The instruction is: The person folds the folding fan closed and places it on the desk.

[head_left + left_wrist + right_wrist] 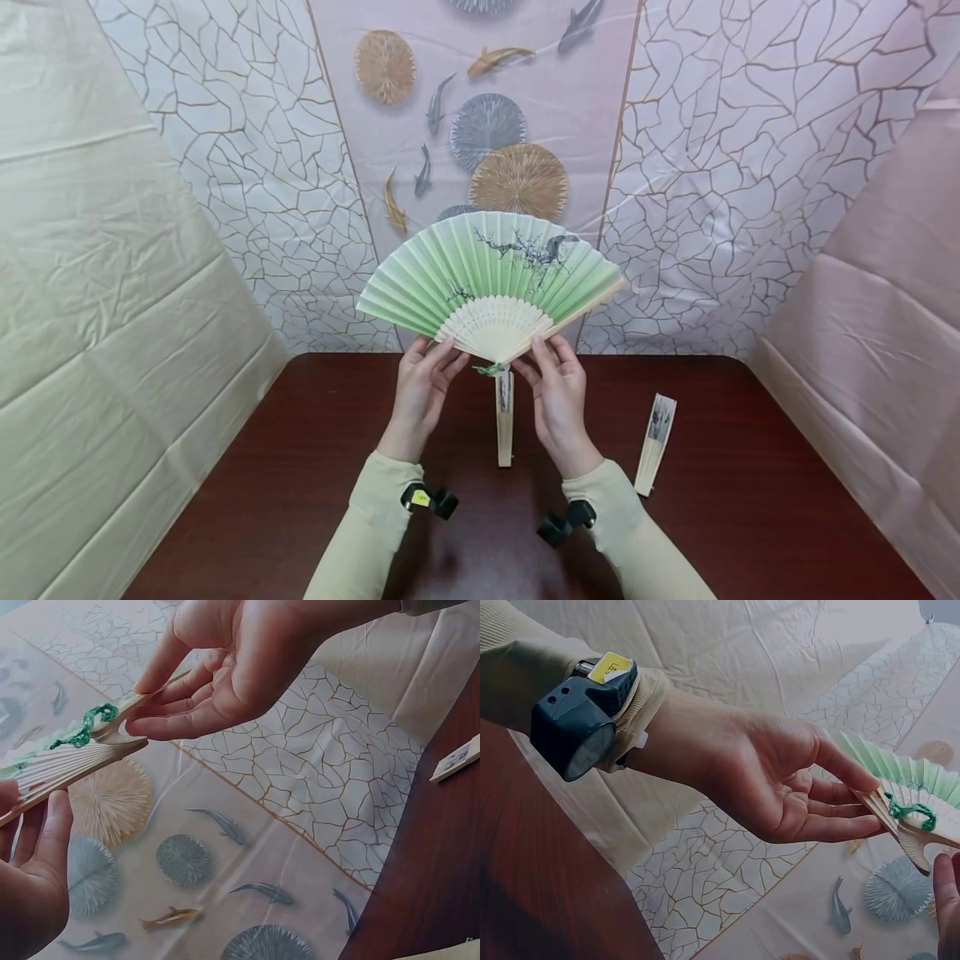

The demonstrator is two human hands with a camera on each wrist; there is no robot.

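Observation:
A green folding fan (491, 267) with a dark branch painted on it is spread wide above the table. My left hand (427, 385) pinches its left outer rib between thumb and fingers. At the opposite edge, my right hand (557, 387) pinches the right outer rib. A green cord (911, 812) hangs at the fan's pivot, between both hands. In the left wrist view, the pale ribs (75, 769) slope down from the pivot to the left hand. Directly below the pivot in the head view, a folded fan (505, 425) lies on the table.
Another folded fan (656, 446) lies on the dark red table (720, 508), right of the right forearm. A patterned cloth (720, 167) hangs behind the table, with pale cloth sides at left and right. Each wrist wears a small black camera (429, 500).

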